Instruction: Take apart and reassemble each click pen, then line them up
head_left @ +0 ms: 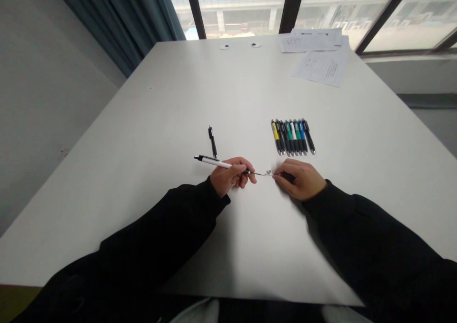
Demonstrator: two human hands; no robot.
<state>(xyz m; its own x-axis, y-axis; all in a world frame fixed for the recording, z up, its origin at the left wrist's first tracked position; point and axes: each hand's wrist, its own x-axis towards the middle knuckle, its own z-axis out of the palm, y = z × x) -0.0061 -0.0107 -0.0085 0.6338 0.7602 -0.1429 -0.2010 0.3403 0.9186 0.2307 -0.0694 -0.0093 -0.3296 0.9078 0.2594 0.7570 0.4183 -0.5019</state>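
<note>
Nearest me, both forearms lie in black sleeves over the white table. My left hand holds a white-and-black retractable pen, its fingers curled shut around the barrel, with the pen's rear end pointing out to the left. From the pen's front end, a thin dark metal rod runs across the gap toward my right hand. The thumb and fingers of that hand are pressed together at the rod's far end, apparently pinching it. A tiny silver piece sits at that end, just ahead of my right fingertips; it is too small to identify.

Just beyond the white-and-black pen lies a slim black pen, pointing away from me. Further right, apart from my hands, is a tight parallel row of plastic pens with yellow, black, green, white and blue barrels. Toward the far edge are loose sheets of printed white paper and two small white discs. Past them stands a dark-framed window, with a blue-grey curtain at far left.
</note>
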